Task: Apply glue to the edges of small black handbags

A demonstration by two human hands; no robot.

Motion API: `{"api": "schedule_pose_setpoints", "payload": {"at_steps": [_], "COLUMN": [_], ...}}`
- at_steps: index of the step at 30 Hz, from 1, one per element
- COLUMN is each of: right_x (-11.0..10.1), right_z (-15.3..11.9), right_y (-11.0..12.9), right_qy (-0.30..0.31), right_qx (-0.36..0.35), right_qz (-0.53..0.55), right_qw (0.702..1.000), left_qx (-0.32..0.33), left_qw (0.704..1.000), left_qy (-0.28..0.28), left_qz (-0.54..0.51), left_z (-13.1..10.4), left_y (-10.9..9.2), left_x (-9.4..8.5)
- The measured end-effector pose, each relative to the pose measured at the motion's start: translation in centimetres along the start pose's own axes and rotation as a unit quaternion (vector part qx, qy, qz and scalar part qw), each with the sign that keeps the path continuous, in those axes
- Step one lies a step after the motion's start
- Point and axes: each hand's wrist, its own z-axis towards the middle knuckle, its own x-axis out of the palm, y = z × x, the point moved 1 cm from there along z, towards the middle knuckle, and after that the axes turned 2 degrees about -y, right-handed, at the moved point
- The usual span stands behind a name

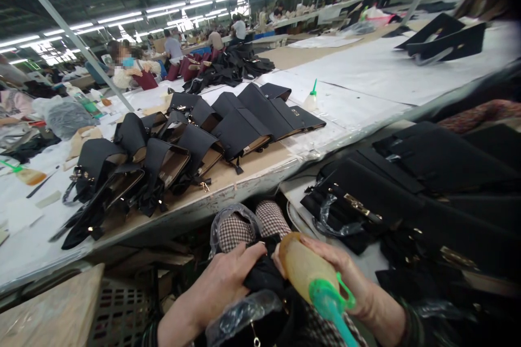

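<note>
My left hand [230, 276] is closed on the edge of a black bag [264, 314] in my lap, its thumb on the dark material. A handle wrapped in clear plastic and a small metal clasp show on this bag. My right hand [345, 268] is wrapped round a yellowish glue bottle [305, 268] with a green cap, its nozzle pointing down toward the lower right. Fingertips of my right hand reach close to the bag's edge. The bag's lower part runs out of the frame.
Several black bags [240, 133] lie on the long white table [350, 103]. More black bags [366, 200] are heaped at the right. Another glue bottle [311, 98] stands on the table. A wooden board [52, 303] is at lower left. A masked person [132, 68] sits across the table.
</note>
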Motion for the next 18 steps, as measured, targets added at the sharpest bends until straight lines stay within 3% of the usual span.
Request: {"api": "schedule_pose_setpoints", "payload": {"at_steps": [5, 9, 18], "right_x": [-3.1, -5.3, -5.5], "right_z": [-1.7, -2.6, -1.3], "right_y": [0.0, 0.2, -1.9], "right_qy": [0.045, 0.009, 0.013], "right_qx": [-0.005, -0.054, 0.015], "right_qz": [0.008, 0.041, 0.02], "right_qw": [0.999, 0.998, 1.0], "left_qx": [-0.007, -0.035, -0.064], "left_qw": [0.995, 0.976, 0.975], "left_qy": [-0.065, -0.131, -0.124], "left_qz": [-0.074, -0.169, -0.174], "left_z": [-0.7, -1.4, -1.1], "left_y": [1.2, 1.8, 1.9], "left_x": [0.2, -0.3, -0.3]}}
